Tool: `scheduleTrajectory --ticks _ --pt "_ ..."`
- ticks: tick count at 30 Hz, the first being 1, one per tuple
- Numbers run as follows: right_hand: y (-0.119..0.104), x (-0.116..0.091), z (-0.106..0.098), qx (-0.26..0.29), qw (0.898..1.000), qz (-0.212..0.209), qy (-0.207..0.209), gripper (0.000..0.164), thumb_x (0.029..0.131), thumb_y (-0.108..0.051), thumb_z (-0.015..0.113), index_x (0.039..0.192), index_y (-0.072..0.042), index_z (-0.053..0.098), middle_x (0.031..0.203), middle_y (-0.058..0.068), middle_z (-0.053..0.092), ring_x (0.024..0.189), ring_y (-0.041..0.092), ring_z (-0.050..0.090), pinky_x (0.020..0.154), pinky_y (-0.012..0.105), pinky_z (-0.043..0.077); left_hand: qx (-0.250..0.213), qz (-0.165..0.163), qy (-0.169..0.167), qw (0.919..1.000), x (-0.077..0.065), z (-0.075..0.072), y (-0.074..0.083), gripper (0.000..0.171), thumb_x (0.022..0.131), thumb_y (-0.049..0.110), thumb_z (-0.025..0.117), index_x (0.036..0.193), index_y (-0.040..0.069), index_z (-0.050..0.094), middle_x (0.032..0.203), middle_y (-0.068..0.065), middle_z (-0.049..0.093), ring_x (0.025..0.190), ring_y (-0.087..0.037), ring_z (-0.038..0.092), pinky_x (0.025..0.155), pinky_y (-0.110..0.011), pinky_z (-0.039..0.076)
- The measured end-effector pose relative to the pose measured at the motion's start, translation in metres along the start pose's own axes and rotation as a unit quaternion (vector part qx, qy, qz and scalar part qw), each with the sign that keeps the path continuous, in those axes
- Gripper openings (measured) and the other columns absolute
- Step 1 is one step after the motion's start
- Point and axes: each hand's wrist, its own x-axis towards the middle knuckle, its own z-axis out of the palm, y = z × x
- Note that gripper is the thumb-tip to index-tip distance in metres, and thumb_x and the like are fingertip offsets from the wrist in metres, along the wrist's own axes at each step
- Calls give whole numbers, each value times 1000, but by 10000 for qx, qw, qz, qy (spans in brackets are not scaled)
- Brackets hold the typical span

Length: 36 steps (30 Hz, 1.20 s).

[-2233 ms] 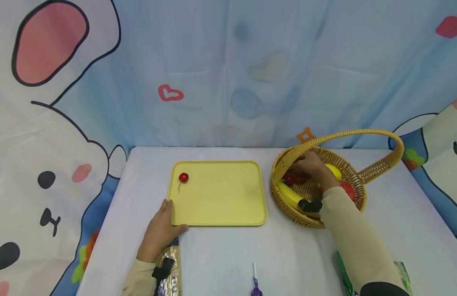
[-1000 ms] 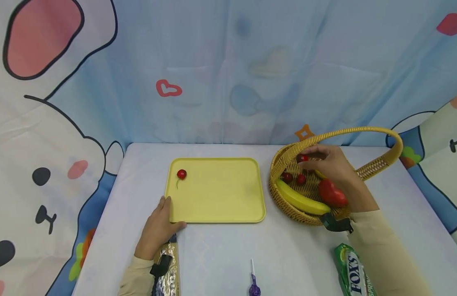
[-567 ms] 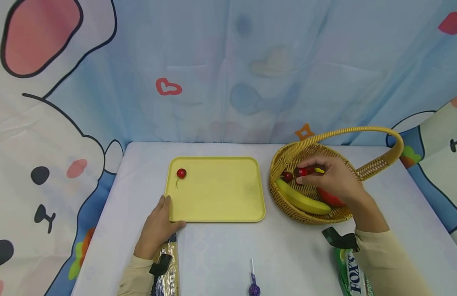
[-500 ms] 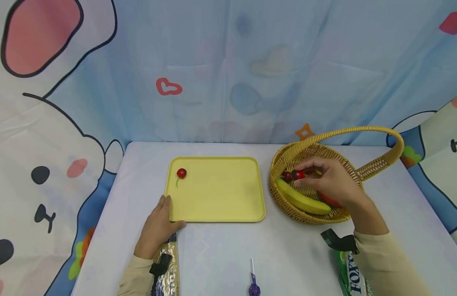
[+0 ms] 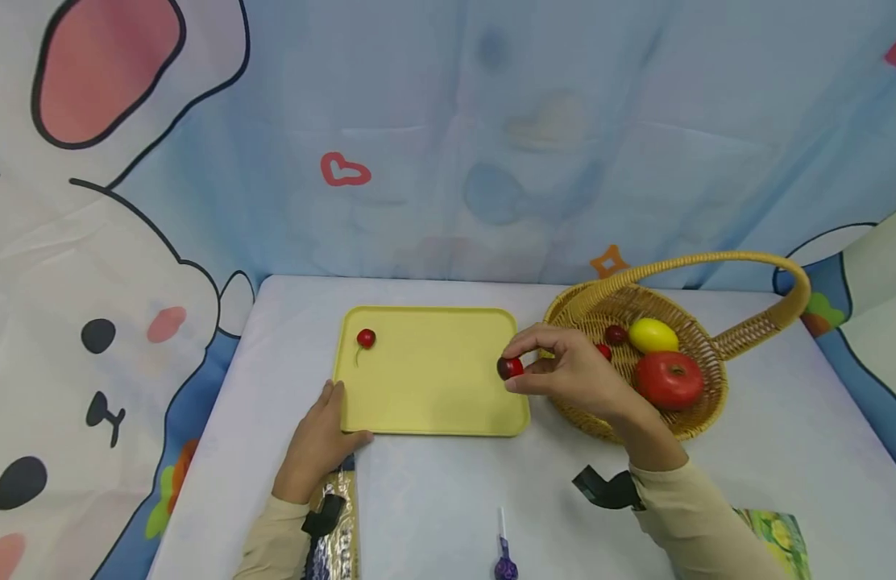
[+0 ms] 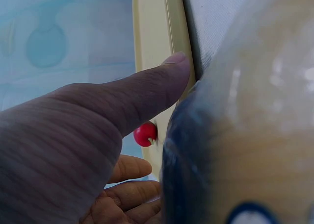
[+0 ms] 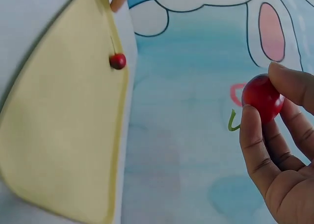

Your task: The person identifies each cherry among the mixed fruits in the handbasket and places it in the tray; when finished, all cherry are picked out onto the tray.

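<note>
My right hand (image 5: 582,374) pinches a dark red cherry (image 5: 508,369) between thumb and fingertips, over the right side of the yellow tray (image 5: 433,395). Its green stem shows in the right wrist view, where the held cherry (image 7: 262,97) appears close up. Another cherry (image 5: 366,338) lies stem toward me near the tray's far left corner. My left hand (image 5: 321,443) rests at the near left corner, fingers along the left side. In the left wrist view its straight thumb (image 6: 167,79) lies on the tray's rim.
A wicker basket (image 5: 719,387) with a tall handle stands right of the tray. Inside are a lemon (image 5: 653,335), a red apple (image 5: 669,380) and cherries (image 5: 616,334). A purple lollipop (image 5: 504,566), a gold foil bag (image 5: 341,524) and a green packet (image 5: 777,536) lie nearer me.
My right hand took a cherry in the basket and has carried it left, out over the tray's right side. The left hand has stayed at the tray's corner.
</note>
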Motion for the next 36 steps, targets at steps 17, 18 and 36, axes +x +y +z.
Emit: scheduleTrajectory --ticks 17,18,36 --pt "33 84 65 282 9974 655 47 28 81 -3 79 108 -1 71 110 15 69 103 33 66 74 30 57 81 151 82 9998 6 4 6 94 79 23 85 149 -12 33 153 -37 29 135 -50 42 104 -55 44" --pt "37 90 70 211 9974 684 80 28 81 -4 80 108 -2 72 110 14 69 103 33 66 73 30 56 98 143 80 9998 6 4 6 93 79 23 85 149 -12 33 153 -37 29 135 -50 42 104 -55 44" --pt "101 155 132 -1399 9847 612 840 24 83 -8 80 106 -3 74 111 13 68 103 30 67 86 41 55 97 -84 81 9999 5 0 -2 94 80 25 85 149 -11 32 154 -35 29 137 -48 41 106 -54 42"
